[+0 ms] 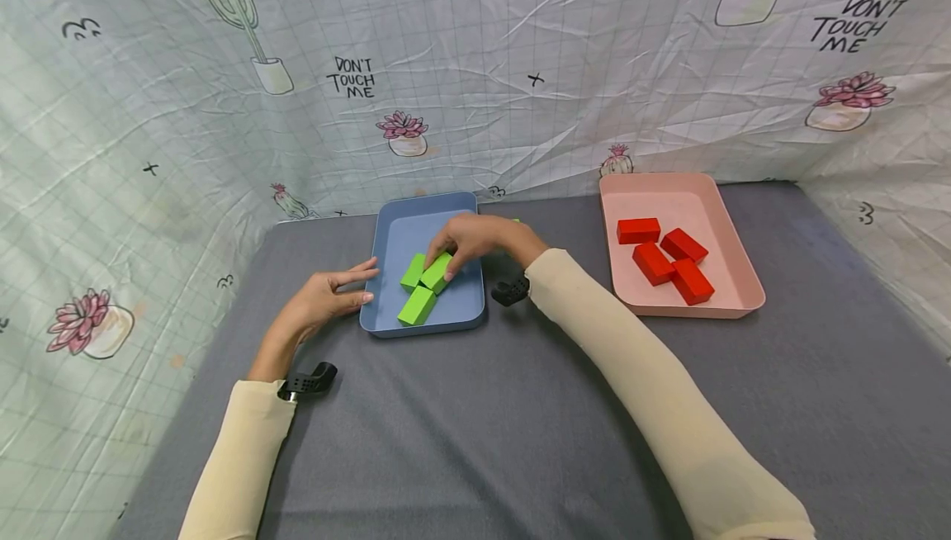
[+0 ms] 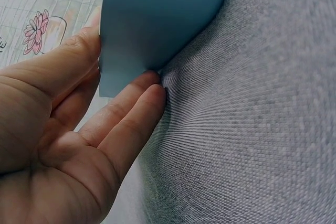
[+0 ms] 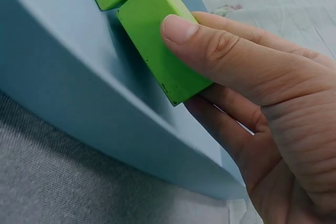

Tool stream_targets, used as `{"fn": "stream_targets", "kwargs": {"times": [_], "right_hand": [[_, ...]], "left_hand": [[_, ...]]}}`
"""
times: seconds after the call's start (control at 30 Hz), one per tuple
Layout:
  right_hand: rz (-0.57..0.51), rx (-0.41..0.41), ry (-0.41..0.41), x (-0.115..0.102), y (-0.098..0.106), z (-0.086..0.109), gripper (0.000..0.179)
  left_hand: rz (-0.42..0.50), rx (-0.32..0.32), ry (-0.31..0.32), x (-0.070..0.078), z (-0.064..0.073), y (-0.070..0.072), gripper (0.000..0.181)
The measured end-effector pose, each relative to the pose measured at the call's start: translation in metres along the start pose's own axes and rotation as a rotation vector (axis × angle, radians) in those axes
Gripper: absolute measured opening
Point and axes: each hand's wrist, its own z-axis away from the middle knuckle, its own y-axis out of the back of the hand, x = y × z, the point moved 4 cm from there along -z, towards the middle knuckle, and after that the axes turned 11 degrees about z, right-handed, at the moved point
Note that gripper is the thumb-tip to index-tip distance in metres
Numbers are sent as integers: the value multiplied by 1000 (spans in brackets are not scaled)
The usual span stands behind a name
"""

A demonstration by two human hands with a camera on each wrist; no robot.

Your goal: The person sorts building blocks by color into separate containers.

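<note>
My right hand (image 1: 475,238) reaches into the blue tray (image 1: 377,276) and pinches a green block (image 3: 157,45) between thumb and fingers. Two more green blocks lie beside it on the tray floor, one nearer block (image 1: 417,306) and one to its left (image 1: 412,272). In the right wrist view the pinched block is tilted, its end close against another block. My left hand (image 1: 332,299) is at the tray's left wall, fingers straight. In the left wrist view its fingertips (image 2: 155,92) rest low by the wall's outer side, near the cloth.
A pink tray (image 1: 731,276) with several red blocks (image 1: 637,231) stands to the right. A sliver of something green (image 1: 516,220) shows behind my right wrist. Grey cloth (image 1: 461,424) covers the table, and a printed curtain (image 1: 475,45) hangs around the back and sides.
</note>
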Motion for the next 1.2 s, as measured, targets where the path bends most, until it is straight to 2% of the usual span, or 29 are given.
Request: {"fn": "stream_targets", "kwargs": {"times": [0.43, 0.67, 1.03, 1.2], "right_hand": [[24, -20, 21, -7, 3, -17, 38], [12, -36, 23, -5, 1, -23, 39], [-65, -65, 6, 5, 2, -28, 40], [-45, -75, 10, 7, 6, -28, 40]], "left_hand": [[3, 3, -9, -1, -1, 1, 59], [6, 3, -11, -1, -1, 1, 59], [-6, 18, -3, 0, 0, 2, 59], [-17, 28, 5, 0, 0, 2, 58]]}}
